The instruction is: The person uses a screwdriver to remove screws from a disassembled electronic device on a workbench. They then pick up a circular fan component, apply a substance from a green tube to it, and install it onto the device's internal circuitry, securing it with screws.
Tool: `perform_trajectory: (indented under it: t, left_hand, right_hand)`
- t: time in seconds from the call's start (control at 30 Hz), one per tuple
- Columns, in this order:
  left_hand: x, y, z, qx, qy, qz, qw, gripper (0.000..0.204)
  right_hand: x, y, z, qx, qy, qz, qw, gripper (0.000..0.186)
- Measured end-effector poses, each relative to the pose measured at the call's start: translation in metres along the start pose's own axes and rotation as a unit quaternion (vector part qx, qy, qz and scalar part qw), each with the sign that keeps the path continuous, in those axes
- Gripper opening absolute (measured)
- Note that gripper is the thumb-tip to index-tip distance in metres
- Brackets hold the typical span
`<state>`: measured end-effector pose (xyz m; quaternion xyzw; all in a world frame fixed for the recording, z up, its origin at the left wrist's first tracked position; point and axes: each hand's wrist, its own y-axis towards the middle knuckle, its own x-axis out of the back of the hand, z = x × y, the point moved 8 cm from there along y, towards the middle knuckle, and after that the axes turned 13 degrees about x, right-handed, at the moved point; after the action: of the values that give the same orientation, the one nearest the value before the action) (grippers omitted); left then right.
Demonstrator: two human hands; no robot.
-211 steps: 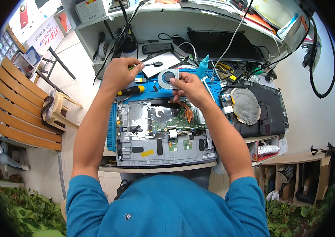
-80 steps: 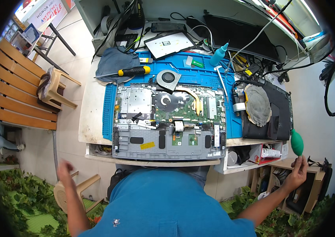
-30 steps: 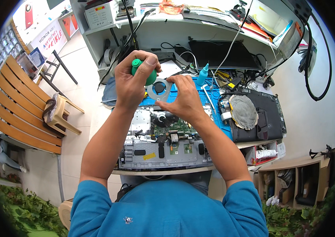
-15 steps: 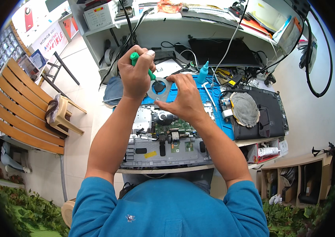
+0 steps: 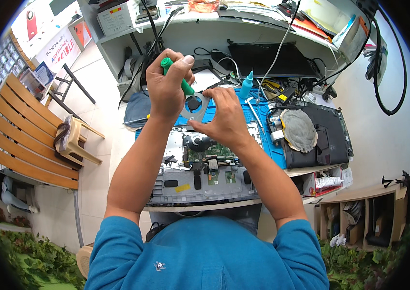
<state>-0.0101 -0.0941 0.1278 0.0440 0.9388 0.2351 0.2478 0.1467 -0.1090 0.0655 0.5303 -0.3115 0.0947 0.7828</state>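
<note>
Hands hold blower, fan above laptop.

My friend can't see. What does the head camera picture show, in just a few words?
A person's left hand holds a green air blower against a small round laptop fan that the right hand holds up. Below lies an opened laptop on a blue mat on a cluttered workbench.
</note>
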Motion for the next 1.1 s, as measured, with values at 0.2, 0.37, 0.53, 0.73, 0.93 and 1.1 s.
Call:
perform_trajectory:
  t: [0.2,0.37,0.53,0.73,0.93,1.1]
  left_hand:
    - [-0.011,-0.009,0.0,0.001,0.119,-0.002,0.993,0.023]
    - [-0.015,-0.009,-0.01,-0.019,0.089,-0.02,0.996,0.025]
    - [-0.014,-0.015,-0.01,0.005,0.13,0.019,0.991,0.023]
    - [0.015,-0.011,-0.017,-0.019,-0.021,-0.051,0.998,0.019]
    - [0.015,-0.021,-0.007,0.013,0.071,0.009,0.997,0.02]
    - [-0.017,-0.013,-0.006,-0.049,0.075,-0.027,0.996,0.019]
  right_hand:
    - [0.001,-0.001,0.002,0.001,-0.005,-0.004,1.0,0.067]
    - [0.004,-0.002,0.003,0.008,-0.008,-0.003,1.0,0.067]
    - [0.007,-0.003,-0.001,0.001,-0.008,-0.004,1.0,0.068]
    - [0.001,-0.007,-0.008,-0.061,0.034,0.011,0.998,0.073]
    - [0.0,-0.007,-0.009,-0.07,0.039,0.026,0.996,0.075]
    - [-0.001,-0.006,-0.007,-0.078,0.06,0.034,0.995,0.074]
